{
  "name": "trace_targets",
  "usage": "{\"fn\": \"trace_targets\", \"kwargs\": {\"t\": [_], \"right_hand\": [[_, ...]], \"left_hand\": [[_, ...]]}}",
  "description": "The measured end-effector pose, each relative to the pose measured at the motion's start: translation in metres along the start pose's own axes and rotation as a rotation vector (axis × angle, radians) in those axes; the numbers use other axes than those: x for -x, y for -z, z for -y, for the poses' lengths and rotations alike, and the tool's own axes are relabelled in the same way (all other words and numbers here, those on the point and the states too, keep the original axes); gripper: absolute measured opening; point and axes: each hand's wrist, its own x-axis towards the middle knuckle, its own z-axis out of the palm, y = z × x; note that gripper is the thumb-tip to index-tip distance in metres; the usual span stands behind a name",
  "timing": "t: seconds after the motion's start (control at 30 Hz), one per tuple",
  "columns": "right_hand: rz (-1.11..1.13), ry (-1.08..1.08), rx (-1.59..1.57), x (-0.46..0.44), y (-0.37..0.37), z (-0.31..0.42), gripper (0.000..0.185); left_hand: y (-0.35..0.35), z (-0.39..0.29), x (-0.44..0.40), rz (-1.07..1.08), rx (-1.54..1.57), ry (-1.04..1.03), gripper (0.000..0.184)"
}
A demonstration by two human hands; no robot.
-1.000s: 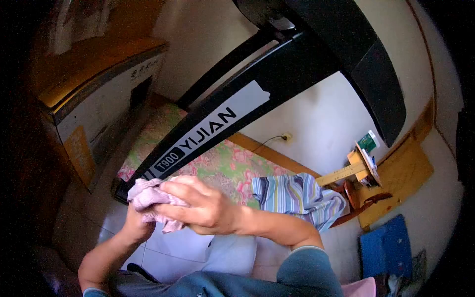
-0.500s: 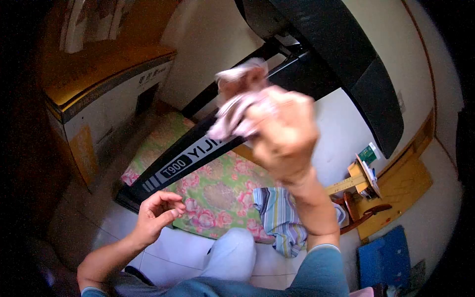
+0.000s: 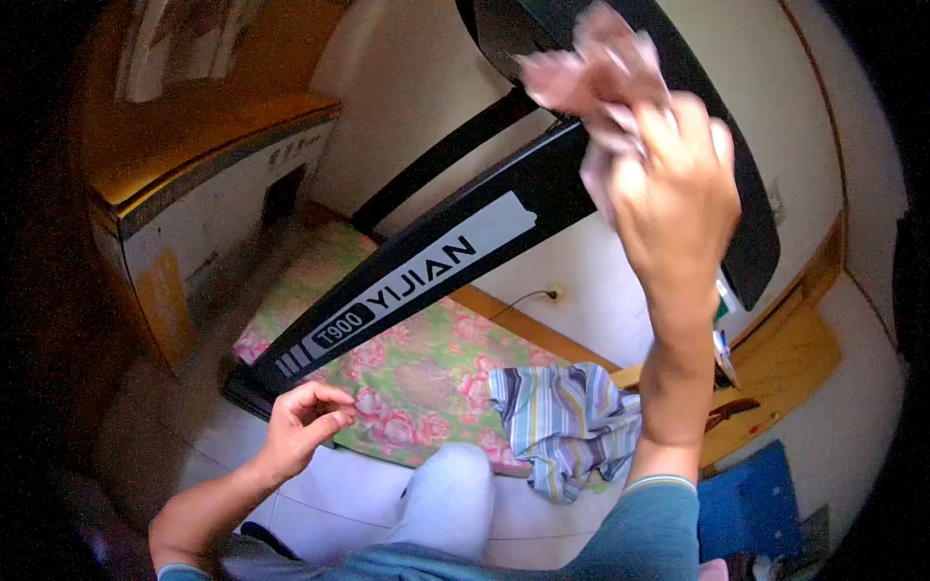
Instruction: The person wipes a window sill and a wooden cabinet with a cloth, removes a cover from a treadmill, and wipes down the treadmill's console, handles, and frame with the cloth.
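Note:
My right hand [image 3: 678, 189] is raised at the upper right, its fingers closed on a crumpled pink cloth [image 3: 610, 82]. The cloth hangs over the upper end of a black machine frame [image 3: 542, 174] lettered "YIJIAN" and "T900"; whether it touches the frame I cannot tell. Low on the left, my left hand [image 3: 308, 426] is held with curved fingers, thumb and fingertips apart, and nothing in it. It is near the frame's lower end, in front of a floral mat [image 3: 417, 382].
A striped cloth [image 3: 567, 416] lies at the mat's right side. On the left stands a large box [image 3: 213, 213]. A wooden board [image 3: 794, 378] and a blue panel [image 3: 751, 504] are at the right. A cable runs to a wall socket [image 3: 555, 292].
From beside my left hand, my right hand has moved up and right with the pink cloth, across the frame to its top. My left hand has let go of the cloth and opened.

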Motion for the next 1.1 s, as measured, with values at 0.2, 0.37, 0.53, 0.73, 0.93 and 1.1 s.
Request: {"fn": "trace_targets", "kwargs": {"t": [0.2,0.37,0.53,0.73,0.93,1.1], "right_hand": [[0.033,-0.105,0.004,0.012,0.019,-0.016,0.031],[-0.057,0.098,-0.034,-0.023,-0.018,0.002,0.037],[0.153,0.038,0.019,-0.021,0.005,-0.001,0.021],[-0.023,-0.039,0.092,-0.041,-0.008,-0.04,0.025],[-0.2,0.04,-0.08,-0.094,-0.031,0.005,0.017],[0.008,-0.07,0.062,-0.038,-0.008,-0.025,0.023]], "left_hand": [[0.002,0.0,-0.004,0.022,0.045,-0.008,0.015],[-0.004,0.006,-0.004,0.035,-0.031,0.013,0.014],[-0.007,0.004,-0.004,0.027,-0.033,0.01,0.012],[-0.005,0.0,-0.004,0.018,-0.023,0.006,0.011],[-0.01,0.009,-0.007,0.063,-0.011,-0.026,0.012],[-0.011,-0.002,-0.004,0.004,-0.027,-0.037,0.012]]}}
